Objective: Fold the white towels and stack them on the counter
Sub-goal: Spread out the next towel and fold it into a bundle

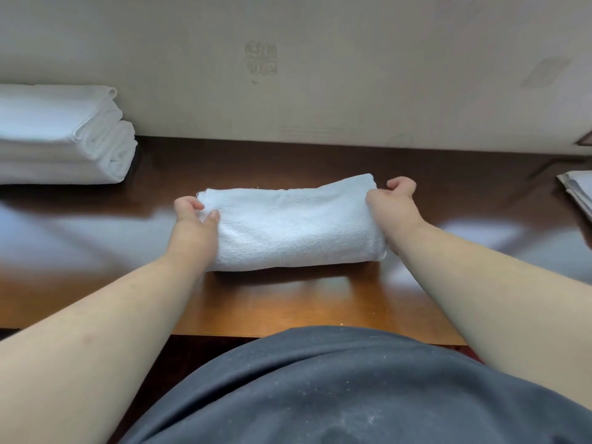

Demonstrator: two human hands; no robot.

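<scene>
Holding: both hands grab one folded white towel by its ends.
Left hand: pinches the left end.
Right hand: fingers curled on the right end.
Towel: lies flat in the middle of the brown counter.
Stack: folded white towels sit far left by the wall.

One folded white towel lies between the fingers of two hands, the left hand and the right hand. Well left of them sits one stack of towels; its layers blur together, uncountable. Far right, one pile of papers.
</scene>
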